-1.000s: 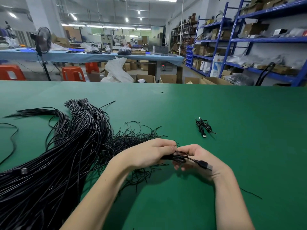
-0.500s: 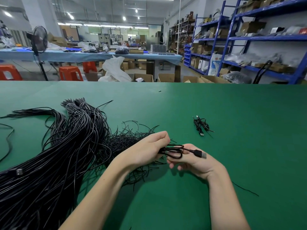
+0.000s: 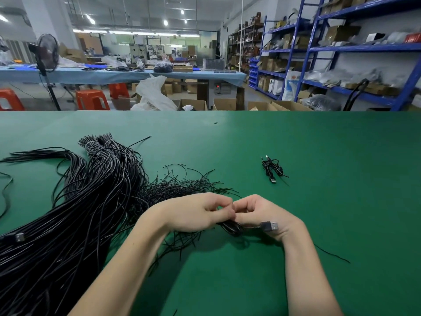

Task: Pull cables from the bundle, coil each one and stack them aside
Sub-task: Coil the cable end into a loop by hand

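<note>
Both hands meet above the middle of the green felt-covered table (image 3: pixel 319 179), toward its near edge. The left hand (image 3: pixel 196 213) has its fingers curled in, thumb and forefinger pinched together at the top of a small coiled black cable (image 3: pixel 231 226). The right hand (image 3: pixel 262 213) is curled too, fingertips touching the left hand's, and the coil hangs just under the two of them. The cable's silver-tipped USB plug (image 3: pixel 270 225) sticks out across the right wrist (the loops themselves are mostly hidden by the fingers). The big bundle of long black cables (image 3: pixel 79 213) sprawls over the table's left side down to the near-left corner, its loose ends reaching under the left wrist. One finished small black coil (image 3: pixel 272 168) lies well apart, beyond the hands toward the far right.
</note>
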